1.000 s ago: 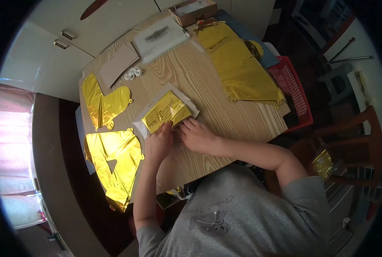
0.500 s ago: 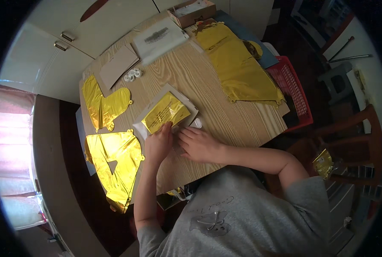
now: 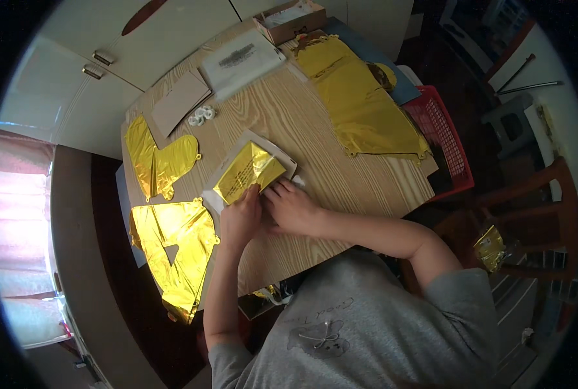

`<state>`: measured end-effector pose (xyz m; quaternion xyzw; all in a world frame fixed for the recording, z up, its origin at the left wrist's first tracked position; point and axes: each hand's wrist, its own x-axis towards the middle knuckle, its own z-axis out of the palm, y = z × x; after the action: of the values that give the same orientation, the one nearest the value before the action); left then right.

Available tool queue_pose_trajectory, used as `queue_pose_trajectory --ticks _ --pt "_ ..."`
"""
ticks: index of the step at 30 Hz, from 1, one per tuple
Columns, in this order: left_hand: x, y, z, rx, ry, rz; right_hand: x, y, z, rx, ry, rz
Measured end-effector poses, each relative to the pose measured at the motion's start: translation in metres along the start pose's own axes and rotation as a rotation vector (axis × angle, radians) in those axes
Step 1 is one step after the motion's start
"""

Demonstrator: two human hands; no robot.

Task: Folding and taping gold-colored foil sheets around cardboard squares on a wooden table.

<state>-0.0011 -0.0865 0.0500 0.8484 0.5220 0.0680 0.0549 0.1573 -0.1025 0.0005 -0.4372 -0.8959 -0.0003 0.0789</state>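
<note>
A folded gold foil balloon (image 3: 245,174) with dark print lies on a pale card (image 3: 287,162) and a clear plastic sleeve in front of me. My left hand (image 3: 239,217) is closed, pinching the foil's near edge between thumb and fingers. Beside it my right hand (image 3: 292,207) lies with its fingers stretched out, tips touching the foil's lower right corner; its thumb is hidden. To the left, a flat gold balloon (image 3: 162,162) with a rounded arm sits above another with a triangular hole (image 3: 188,227). Larger gold foil sheets (image 3: 363,104) are spread at the right.
White ribbon rolls (image 3: 201,115), brown cards (image 3: 178,104) and a clear plastic bag (image 3: 240,61) lie farther back on the wooden table (image 3: 360,194). An open cardboard box (image 3: 292,23) stands at the far edge. A red basket (image 3: 454,142) is beside the table, near a wooden chair (image 3: 554,220).
My right hand has moved slightly up and left, its fingertips now at the foil's corner and covering most of a small white object. The left hand keeps its pinch; the foil has tilted slightly.
</note>
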Motion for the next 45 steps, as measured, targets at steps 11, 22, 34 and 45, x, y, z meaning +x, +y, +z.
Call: queue_pose_trajectory --ticks 11,22,34,45 --pt "-0.007 0.011 0.017 0.228 0.152 0.071 0.003 0.005 0.011 0.118 -0.023 -0.011" --pt "-0.010 0.018 0.018 0.232 0.177 0.069 0.025 0.000 0.004 0.203 -0.191 0.027" --pt "0.000 0.002 0.009 0.041 0.152 0.005 0.006 0.012 0.012 0.175 0.058 -0.175" --pt "-0.001 0.005 0.015 0.120 0.218 0.070 0.015 0.011 0.011 0.251 0.020 -0.051"
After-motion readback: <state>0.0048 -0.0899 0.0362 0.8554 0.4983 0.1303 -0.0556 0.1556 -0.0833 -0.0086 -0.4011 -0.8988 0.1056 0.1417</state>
